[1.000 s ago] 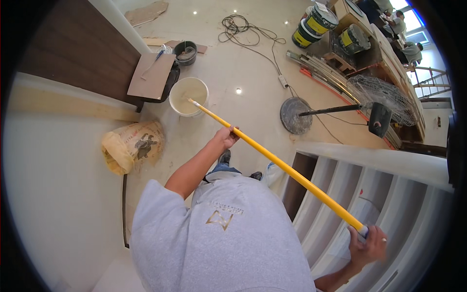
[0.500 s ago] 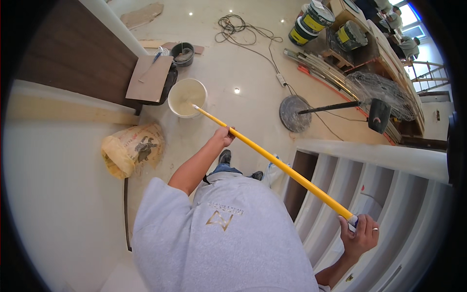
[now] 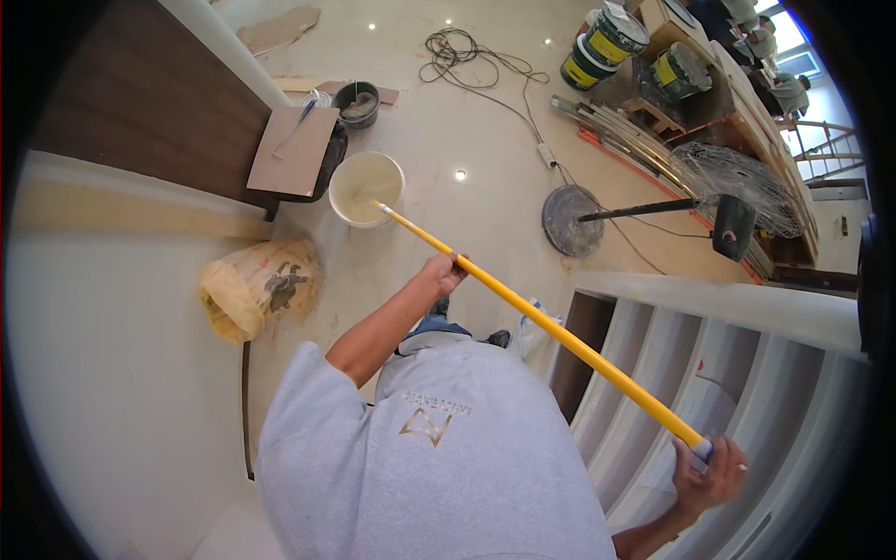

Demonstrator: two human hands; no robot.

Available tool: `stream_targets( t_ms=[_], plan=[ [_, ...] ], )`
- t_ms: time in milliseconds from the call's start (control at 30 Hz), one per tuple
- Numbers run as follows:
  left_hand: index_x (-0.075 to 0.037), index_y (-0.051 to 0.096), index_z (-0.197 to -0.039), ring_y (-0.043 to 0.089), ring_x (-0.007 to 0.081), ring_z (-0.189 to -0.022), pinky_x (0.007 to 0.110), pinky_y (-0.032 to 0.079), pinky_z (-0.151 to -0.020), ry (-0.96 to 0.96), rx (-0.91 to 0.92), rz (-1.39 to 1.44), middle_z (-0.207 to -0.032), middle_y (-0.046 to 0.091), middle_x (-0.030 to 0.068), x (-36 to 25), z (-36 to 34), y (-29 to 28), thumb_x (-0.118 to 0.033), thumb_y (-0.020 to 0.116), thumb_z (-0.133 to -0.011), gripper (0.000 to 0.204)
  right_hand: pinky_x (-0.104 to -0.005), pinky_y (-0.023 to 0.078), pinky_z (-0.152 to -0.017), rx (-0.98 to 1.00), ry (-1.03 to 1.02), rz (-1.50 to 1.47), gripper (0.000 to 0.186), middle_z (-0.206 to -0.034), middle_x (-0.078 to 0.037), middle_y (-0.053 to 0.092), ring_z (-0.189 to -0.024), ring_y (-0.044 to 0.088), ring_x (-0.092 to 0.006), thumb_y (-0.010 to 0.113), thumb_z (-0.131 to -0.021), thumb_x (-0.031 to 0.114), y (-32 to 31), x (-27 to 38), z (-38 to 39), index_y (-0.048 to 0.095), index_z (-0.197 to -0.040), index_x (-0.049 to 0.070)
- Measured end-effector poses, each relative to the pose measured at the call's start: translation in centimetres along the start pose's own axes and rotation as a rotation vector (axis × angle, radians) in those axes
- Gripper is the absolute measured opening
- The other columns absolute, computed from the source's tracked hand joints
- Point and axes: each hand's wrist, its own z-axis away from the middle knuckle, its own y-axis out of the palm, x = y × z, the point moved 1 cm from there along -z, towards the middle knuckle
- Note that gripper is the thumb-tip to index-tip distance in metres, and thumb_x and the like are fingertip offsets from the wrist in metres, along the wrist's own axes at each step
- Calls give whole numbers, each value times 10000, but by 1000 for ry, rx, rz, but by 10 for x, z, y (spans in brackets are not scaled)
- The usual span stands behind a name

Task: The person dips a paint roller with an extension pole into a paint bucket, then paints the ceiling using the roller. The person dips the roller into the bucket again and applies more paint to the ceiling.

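A long yellow pole [image 3: 597, 358] slants across in front of me. Its thin far end tapers to a pale tip over the white bucket [image 3: 353, 171], whose inside looks pale. My left hand [image 3: 442, 276] is closed round the pole partway along. At the near right end, the fingers of my right hand [image 3: 711, 481] bend round a whitish and dark blue end piece [image 3: 702, 451]. A ring shows on that hand. What the end piece is, I cannot make out.
A black bucket [image 3: 356, 105] and a flat board [image 3: 291, 154] stand behind the white bucket. A yellowish sack [image 3: 257, 289] leans at the left wall. White shelving [image 3: 691, 355] lies under the pole's right part. A pedestal fan [image 3: 571, 221] and coiled cable [image 3: 457, 58] are farther off.
My right hand has moved right and down with its end of the pole. The left hand has shifted slightly right and down, still gripping. The pole's tip remains over the bucket.
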Motion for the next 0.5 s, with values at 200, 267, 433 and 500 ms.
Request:
stream_targets(
  t_ms=[200,267,433,500],
  plan=[
    [13,527,-1188,667,297,-986,430,615,-935,76,94,-62,-1064,646,154,-16,5,-3,-191,440,-1119,232,-398,539,-709,42,27,-50,604,-939,-63,700,-809,645,-292,975,-571,449,9,12,4,706,-959,72],
    [12,521,-1209,662,289,-1027,443,611,-947,32,-48,20,-1090,643,151,-26,-25,-17,-180,448,-1116,226,-401,544,-709,29,-33,-82,590,-932,-66,697,-813,647,-299,976,-574,425,33,26,7,702,-962,74],
    [35,549,-1189,669,310,-1048,436,600,-976,-16,144,-228,-1106,654,163,3,39,14,-181,445,-1116,251,-392,546,-712,15,29,-5,584,-935,-72,698,-822,651,-288,978,-567,420,-11,-14,18,708,-958,82],
    [30,550,-1192,664,304,-1053,430,597,-980,3,168,-168,-1114,651,163,1,51,15,-171,443,-1115,241,-391,545,-707,16,78,-19,578,-921,-73,696,-820,650,-281,980,-574,431,-19,-17,22,709,-942,77]
  ],
)
